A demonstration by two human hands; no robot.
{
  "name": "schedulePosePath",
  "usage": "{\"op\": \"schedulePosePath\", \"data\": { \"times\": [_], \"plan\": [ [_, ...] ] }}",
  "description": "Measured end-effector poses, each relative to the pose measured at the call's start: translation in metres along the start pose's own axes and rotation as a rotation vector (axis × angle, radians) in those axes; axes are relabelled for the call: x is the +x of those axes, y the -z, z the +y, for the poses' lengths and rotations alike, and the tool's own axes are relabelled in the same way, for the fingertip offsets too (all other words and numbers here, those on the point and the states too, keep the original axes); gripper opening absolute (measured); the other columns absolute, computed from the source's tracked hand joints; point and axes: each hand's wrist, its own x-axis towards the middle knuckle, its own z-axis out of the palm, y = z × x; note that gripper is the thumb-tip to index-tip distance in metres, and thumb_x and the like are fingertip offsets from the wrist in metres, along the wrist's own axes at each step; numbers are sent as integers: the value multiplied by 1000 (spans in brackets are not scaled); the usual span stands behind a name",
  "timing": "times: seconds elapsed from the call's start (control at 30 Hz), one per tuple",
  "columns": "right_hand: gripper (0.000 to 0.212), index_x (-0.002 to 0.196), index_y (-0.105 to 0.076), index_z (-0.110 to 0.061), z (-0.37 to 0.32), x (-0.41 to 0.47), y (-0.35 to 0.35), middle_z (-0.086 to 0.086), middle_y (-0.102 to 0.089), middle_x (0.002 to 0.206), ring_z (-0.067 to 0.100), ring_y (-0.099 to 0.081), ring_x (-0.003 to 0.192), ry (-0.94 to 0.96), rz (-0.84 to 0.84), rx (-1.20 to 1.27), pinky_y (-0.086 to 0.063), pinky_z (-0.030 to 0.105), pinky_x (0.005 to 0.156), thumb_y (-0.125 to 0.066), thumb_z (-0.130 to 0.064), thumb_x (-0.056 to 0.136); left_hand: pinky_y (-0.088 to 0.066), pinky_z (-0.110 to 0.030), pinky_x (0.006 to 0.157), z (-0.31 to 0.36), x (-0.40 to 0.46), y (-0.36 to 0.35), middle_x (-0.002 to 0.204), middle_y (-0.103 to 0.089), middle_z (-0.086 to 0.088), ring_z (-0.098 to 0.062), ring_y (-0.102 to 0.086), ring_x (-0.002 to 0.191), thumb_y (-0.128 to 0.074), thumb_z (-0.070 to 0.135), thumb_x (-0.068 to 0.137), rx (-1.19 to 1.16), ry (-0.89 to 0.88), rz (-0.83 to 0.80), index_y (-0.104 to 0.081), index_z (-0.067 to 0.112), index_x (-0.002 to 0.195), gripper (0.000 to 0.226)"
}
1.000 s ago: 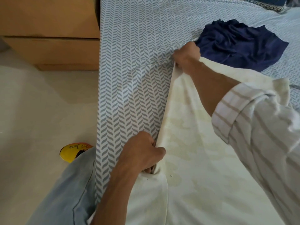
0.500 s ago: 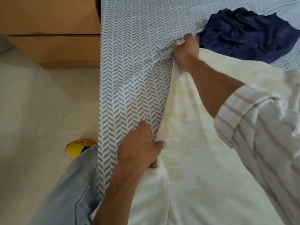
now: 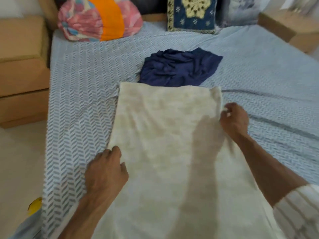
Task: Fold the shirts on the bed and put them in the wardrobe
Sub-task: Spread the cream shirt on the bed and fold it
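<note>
Bed (image 3: 82,100) sheet bare at sides; cream shirt (image 3: 164,144) flat; my left hand (image 3: 106,171) curled on left edge; right hand (image 3: 233,119) pinching right edge; navy shirt (image 3: 177,68) crumpled beyond.

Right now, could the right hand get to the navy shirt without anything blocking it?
Probably yes. The right hand pinches the cream shirt at its right edge; the crumpled navy shirt lies just beyond, with only open bedsheet between.

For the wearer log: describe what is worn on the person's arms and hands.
Both hands, the left hand and the right hand, are bare, with no gloves; no rings or watch can be made out. The left forearm is uncovered. The right arm wears a white sleeve with faint stripes, pushed up to about the elbow.
</note>
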Motion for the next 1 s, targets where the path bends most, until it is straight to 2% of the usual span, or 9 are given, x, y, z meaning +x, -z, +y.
{"op": "schedulePosePath", "data": {
  "times": [0.1,0.2,0.37,0.5,0.63,0.77,0.83,0.9,1.0],
  "plan": [
    [13,99,-64,-24,55,13,22,12,-72,100,34,-65,103,-131,-169,-90,-49,40,89,-60,-26,87,-51,-33,70,55,20,-1,91,-67,0,-23,-64,87,-68,31,84,-37,-146,-18,-60,22,98,19],
    [9,96,-63,-28,88,23,23,2,-67,78,33,-67,91,-54,-257,-75,-45,34,72,-65,-28,88,-50,-31,81,119,50,-15,98,-65,6,-17,-63,96,-59,38,90,-143,-244,-69,-60,27,101,16],
    [16,91,-60,-24,105,34,8,6,-70,75,33,-67,78,145,-137,-156,-45,35,61,-61,-39,88,-43,-24,77,218,124,-30,88,-65,8,-16,-62,88,-65,33,90,-353,-286,-196,-65,21,92,12],
    [24,84,-59,-23,117,38,0,3,-67,62,33,-65,63,208,-50,-102,-45,33,57,-52,-46,85,-43,-32,101,297,197,-42,121,-64,3,-19,-54,118,-62,34,92,-388,-346,-218,-61,17,117,29],
    [21,79,-57,-23,122,37,-3,1,-62,56,29,-61,56,254,14,-16,-44,35,62,-52,-43,86,-38,-43,106,354,256,-45,136,-53,-3,-27,-42,131,-58,36,93,-292,-401,-225,-52,17,128,40],
    [26,78,-53,-27,125,40,-7,-3,-57,56,22,-59,58,257,-13,20,-34,35,66,-42,-47,91,-29,-46,98,391,288,-42,125,-52,-2,-28,-38,127,-56,42,91,-56,-345,-253,-52,19,115,33],
    [28,78,-53,-28,125,40,-8,-5,-55,56,19,-58,59,254,-26,34,-31,34,67,-40,-48,92,-26,-43,90,399,293,-42,101,-52,-1,-28,-43,117,-58,38,87,59,-301,-268,-50,19,92,21],
    [28,78,-53,-30,124,39,-7,-7,-54,56,15,-56,58,242,-27,58,-32,35,70,-40,-50,93,-24,-41,88,402,295,-40,83,-46,2,-27,-47,100,-58,34,84,113,-257,-278,-42,21,77,22],
    [31,76,-52,-30,123,37,-6,-9,-51,56,10,-54,59,232,-38,100,-31,34,72,-40,-53,92,-28,-39,86,405,298,-41,91,-57,-4,-29,-53,93,-58,23,80,76,-243,-359,-53,15,90,14]
  ]
}}
